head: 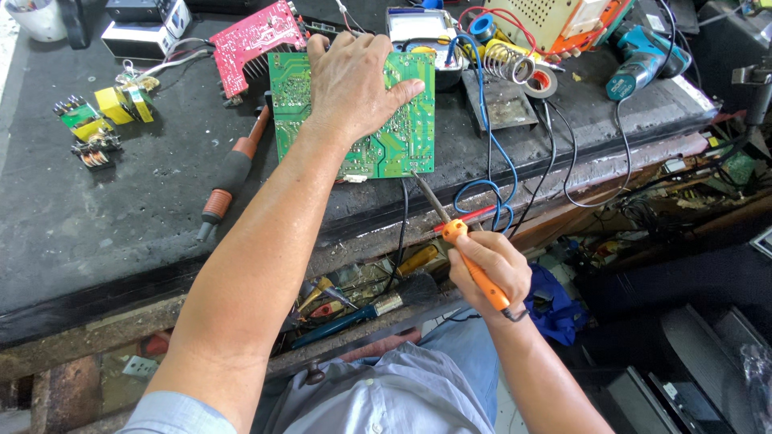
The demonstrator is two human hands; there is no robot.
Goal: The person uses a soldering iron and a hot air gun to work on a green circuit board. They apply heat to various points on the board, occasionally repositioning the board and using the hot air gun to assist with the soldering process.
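Head view. The left hand (pixel 354 84) lies flat, palm down and fingers spread, pressed on the green circuit board (pixel 402 137), which rests solder side up on the dark workbench (pixel 121 217). The board's long axis runs away from the person, its near short edge close to the bench's front edge and its far edge under the fingers. Along its far left corner it touches a red circuit board (pixel 253 40) lying tilted.

The right hand (pixel 490 265) is closed in a fist-like pinch around the orange handle of a soldering iron (pixel 462 241). The iron's long axis slants from lower right to upper left; its metal tip points up at the green board's near right corner and touches or nearly touches that edge, I cannot tell which. The hand itself hangs off the bench, over the front edge.

Open room lies left of the green board: a broad bare stretch of bench, crossed only by a screwdriver (pixel 233 173) with a black and orange grip just beside the board's left edge, its long axis pointing diagonally toward the near left. Farther left sit 2 small yellow transformers (pixel 121 104).

Right of the board space is tight: a blue wire (pixel 490 161) loops down over the bench edge, a coiled iron stand (pixel 503 64) on its dark base stands near, and a teal drill (pixel 639 60) lies well apart at the far right. A multimeter (pixel 422 28) sits behind the board.
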